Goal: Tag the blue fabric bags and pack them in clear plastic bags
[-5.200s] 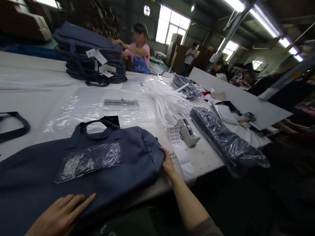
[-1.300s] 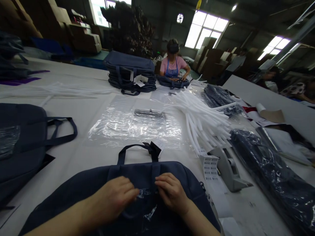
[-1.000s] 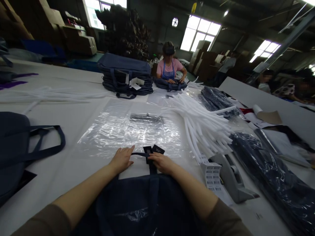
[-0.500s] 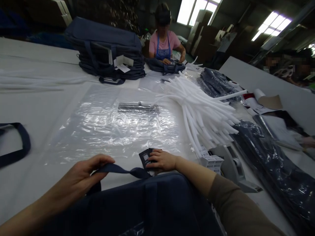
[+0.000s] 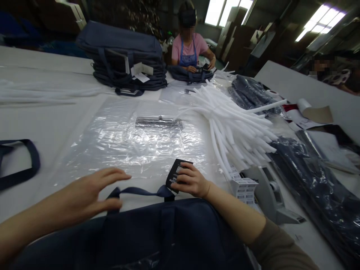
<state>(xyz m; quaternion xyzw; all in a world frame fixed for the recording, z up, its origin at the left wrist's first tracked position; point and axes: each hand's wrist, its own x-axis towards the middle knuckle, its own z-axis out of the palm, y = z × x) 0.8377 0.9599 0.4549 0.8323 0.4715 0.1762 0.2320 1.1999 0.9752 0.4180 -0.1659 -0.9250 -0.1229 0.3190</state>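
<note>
A navy fabric bag (image 5: 140, 236) lies along the table's near edge in front of me. Its strap handle (image 5: 137, 191) loops out beyond the far side of the bag. My left hand (image 5: 92, 195) is at the left end of this loop, thumb and fingers apart, holding nothing. In my right hand (image 5: 192, 182) is a black hang tag (image 5: 173, 176) with white print, its fingers closed over the tag's right side. The tag is by the right end of the handle.
Clear plastic bags (image 5: 120, 146) lie flat beyond the bag. To the right are white foam rods (image 5: 233, 123), a label roll (image 5: 246, 189), a grey dispenser (image 5: 270, 195) and plastic-wrapped dark goods (image 5: 317, 187). Stacked navy bags (image 5: 123, 56) stand behind; a co-worker (image 5: 189, 48) handles another bag.
My left hand has let go of the strap handle and opened. My right hand has lifted the black tag slightly and gathered it in its fingers.
</note>
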